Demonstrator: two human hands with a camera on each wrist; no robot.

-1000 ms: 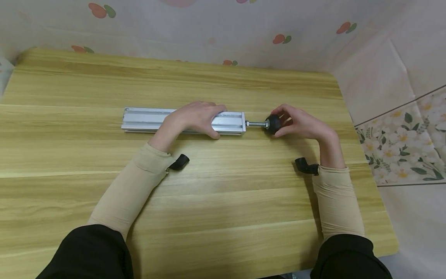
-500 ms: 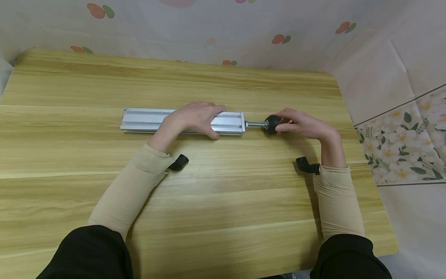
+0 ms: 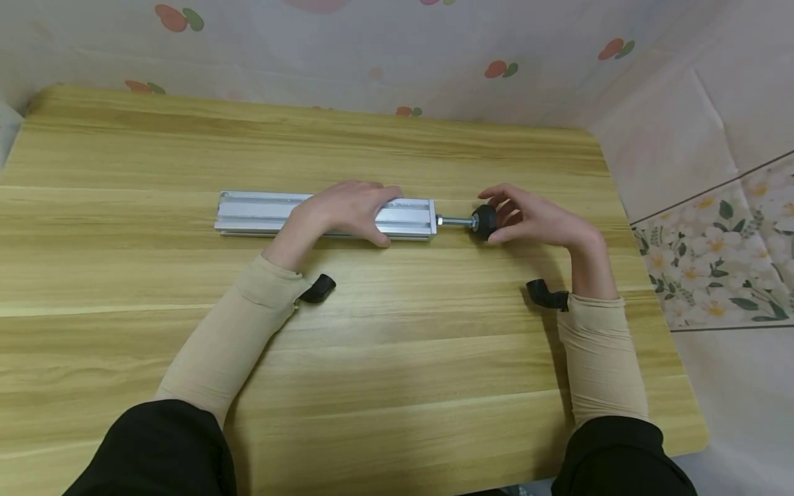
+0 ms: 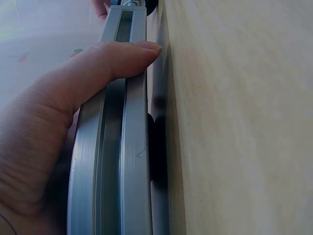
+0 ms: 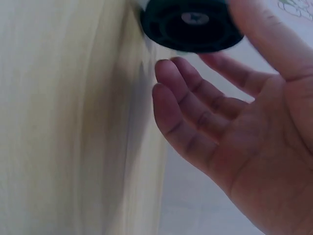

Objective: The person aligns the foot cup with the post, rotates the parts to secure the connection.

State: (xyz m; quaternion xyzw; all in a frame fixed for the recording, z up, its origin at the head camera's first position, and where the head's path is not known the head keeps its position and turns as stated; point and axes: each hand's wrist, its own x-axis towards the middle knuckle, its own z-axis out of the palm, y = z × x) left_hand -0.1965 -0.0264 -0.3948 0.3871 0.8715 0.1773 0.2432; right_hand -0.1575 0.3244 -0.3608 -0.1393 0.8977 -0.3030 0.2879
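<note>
A silver slotted aluminium profile [image 3: 267, 212] lies lengthwise on the wooden table. My left hand [image 3: 347, 212] grips it near its right end, with the thumb across the near side in the left wrist view. From the profile's end plate a threaded rod [image 3: 457, 221] with nuts sticks out to the right. It carries a black round levelling foot [image 3: 483, 222]. My right hand [image 3: 533, 219] holds the foot's rim with thumb and forefinger. In the right wrist view a screw head shows in the foot's underside [image 5: 168, 30], and the other fingers are bent loosely below it.
The wooden table [image 3: 397, 372] meets a patterned wall covering [image 3: 347, 62] at the back and right. A black wrist camera [image 3: 319, 288] juts from the left sleeve, another black wrist camera [image 3: 546, 295] from the right. In the left wrist view a dark shape lies beside the profile's lower edge.
My right fingers drew together at the foot's right side half a second ago, and now spread around its rim again. The left hand and the profile have stayed in place.
</note>
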